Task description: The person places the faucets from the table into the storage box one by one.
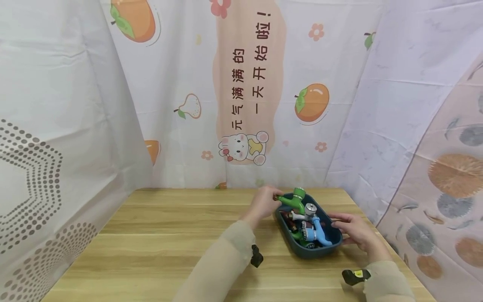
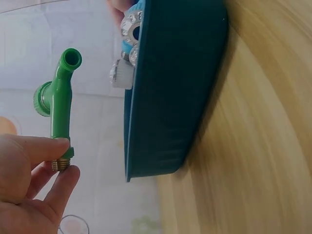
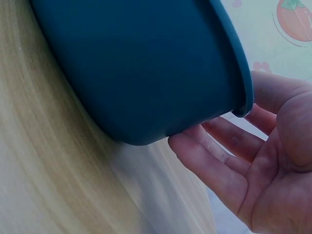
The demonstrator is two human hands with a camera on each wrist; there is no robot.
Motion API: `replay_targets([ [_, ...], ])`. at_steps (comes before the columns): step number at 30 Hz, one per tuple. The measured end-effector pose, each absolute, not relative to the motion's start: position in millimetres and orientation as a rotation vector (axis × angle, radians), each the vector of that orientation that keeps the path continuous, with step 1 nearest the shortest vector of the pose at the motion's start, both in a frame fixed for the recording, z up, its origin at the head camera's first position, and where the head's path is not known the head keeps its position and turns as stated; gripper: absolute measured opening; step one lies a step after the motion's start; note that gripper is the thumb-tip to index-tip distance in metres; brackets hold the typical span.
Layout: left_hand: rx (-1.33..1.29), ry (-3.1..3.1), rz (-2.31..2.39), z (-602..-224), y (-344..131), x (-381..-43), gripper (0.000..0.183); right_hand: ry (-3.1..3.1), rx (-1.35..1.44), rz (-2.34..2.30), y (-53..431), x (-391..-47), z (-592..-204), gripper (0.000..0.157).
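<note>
My left hand [image 1: 265, 202] pinches a green faucet [image 2: 60, 109] by its brass-threaded end, between thumb and fingers. In the head view the faucet overlaps the far-left part of a dark teal plastic tub [image 1: 284, 235]. My right hand [image 1: 356, 230] holds the tub's right side, its thumb at the rim and the other fingers [image 3: 209, 165] against the outer wall. Inside the tub lie several more faucets, among them a light blue faucet [image 1: 319, 233] and a white one with a silver knob [image 1: 310, 209]. Others beneath are partly hidden.
The tub stands on a wood-grain table [image 1: 170, 239], right of its middle. A printed curtain [image 1: 181, 138] hangs behind the table, and more cloth hangs along both sides. A black wrist device [image 1: 256, 256] sits at my left cuff, another [image 1: 354, 277] at my right.
</note>
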State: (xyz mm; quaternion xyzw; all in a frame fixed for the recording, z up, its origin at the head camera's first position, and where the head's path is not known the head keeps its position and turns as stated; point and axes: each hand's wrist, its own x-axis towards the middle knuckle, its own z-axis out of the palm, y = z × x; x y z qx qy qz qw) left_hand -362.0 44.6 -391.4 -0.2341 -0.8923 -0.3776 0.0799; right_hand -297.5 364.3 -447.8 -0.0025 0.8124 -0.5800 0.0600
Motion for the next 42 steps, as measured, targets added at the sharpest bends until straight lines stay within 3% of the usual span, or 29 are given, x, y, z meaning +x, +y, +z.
replay_targets([
  [23,-0.725,-2.771,-0.909,-412.8,73.3,-357.4,0.028,2.444,-0.035,-1.781,364.4,-298.5,-448.4,0.049],
  [31,-0.651,-2.828,-0.977,-418.9,73.1,-356.4,0.042,2.446,-0.034,-1.78,363.4,-297.1,-449.6,0.05],
  [42,-0.679,-2.779,-1.007,-417.4,61.8,-355.1,0.042,2.455,-0.029,-1.779,361.2,-295.1,-447.8,0.051],
])
